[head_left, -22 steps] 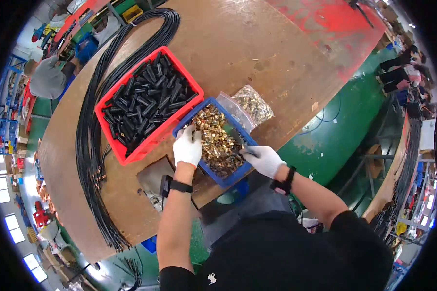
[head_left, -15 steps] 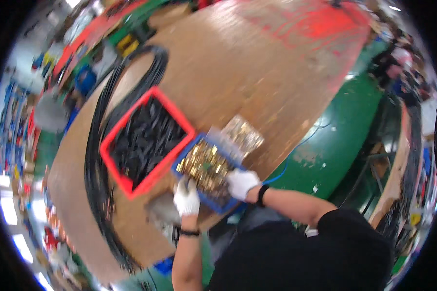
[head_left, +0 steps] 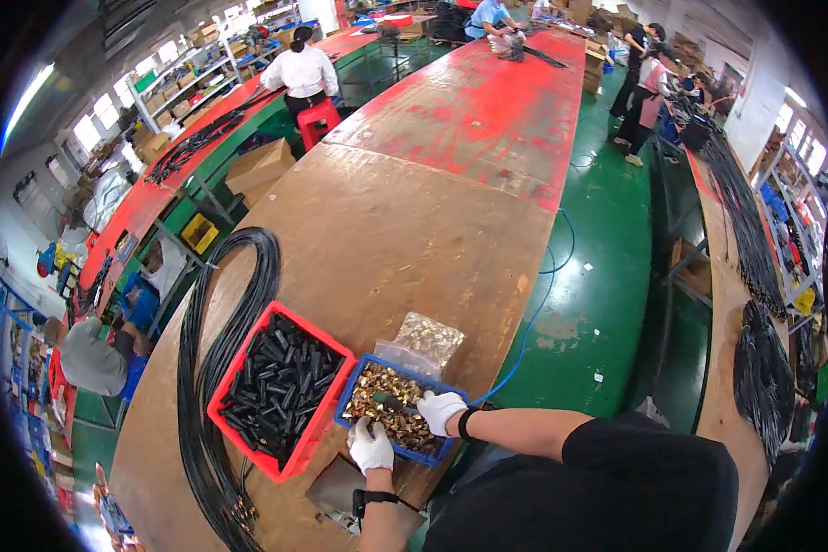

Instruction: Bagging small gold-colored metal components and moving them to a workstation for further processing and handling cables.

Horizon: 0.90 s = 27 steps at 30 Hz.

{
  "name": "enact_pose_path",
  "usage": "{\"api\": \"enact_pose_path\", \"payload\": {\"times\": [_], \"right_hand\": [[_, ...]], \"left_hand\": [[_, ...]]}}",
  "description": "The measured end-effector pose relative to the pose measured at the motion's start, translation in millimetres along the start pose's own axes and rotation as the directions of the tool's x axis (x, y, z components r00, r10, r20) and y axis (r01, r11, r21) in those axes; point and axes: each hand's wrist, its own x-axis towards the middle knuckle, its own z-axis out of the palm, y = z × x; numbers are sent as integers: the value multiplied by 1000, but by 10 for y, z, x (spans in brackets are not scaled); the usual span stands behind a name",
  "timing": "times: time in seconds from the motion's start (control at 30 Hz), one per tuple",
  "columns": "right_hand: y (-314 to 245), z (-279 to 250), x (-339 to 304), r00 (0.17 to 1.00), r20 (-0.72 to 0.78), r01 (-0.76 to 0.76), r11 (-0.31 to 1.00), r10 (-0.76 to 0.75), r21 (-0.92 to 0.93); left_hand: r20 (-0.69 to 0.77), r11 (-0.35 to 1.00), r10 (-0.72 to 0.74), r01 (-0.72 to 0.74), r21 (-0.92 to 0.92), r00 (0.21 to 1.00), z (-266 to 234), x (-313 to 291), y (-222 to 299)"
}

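A blue bin holds a heap of small brass-coloured metal pieces. My left hand, in a white glove, is at the bin's near left edge with fingers curled in; what they hold, if anything, is hidden. My gloved right hand reaches over the bin's right side, its fingers bent down at the pieces; its fingertips do not show clearly. Among the pieces, beside the right fingertips, lies a dark green elongated thing. To the left, a red bin is filled with black tube-shaped parts.
A clear bag of small shiny pieces lies behind the blue bin. Bundled black cables curve along the table's left side. A blue hose hangs past its right edge. Other people work farther off.
The view has tilted up, showing more of the room, and the bins sit lower in it. My right hand has moved inward over the brass-coloured pieces. My left hand stays by the bin's edge.
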Motion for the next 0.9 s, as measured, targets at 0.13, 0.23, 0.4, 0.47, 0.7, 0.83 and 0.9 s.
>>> {"api": "enact_pose_path", "payload": {"times": [0.13,0.23,0.4,0.47,0.7,0.83,0.9], "right_hand": [[20,123,72,999,39,-1,1000,2,-13],[44,13,106,991,116,-67,997,72,-42],[-58,-73,144,991,121,-62,998,64,-21],[-85,-29,146,993,111,-35,998,42,-59],[-100,-46,170,984,167,-40,991,61,-128],[-42,-154,150,982,189,10,992,14,-127],[-53,-293,158,967,254,26,995,0,-98]], "left_hand": [[13,1000,4,-4,-7,1000,-51,8,22],[35,998,-34,36,-51,999,-65,70,142],[-29,989,-69,64,-133,997,-100,52,72],[-39,982,-119,111,-153,992,-88,11,64],[-12,947,-160,150,-284,987,-113,-143,103],[-28,930,-157,138,-340,987,-138,-247,65],[6,898,-199,185,-400,980,-185,-293,53]]}}
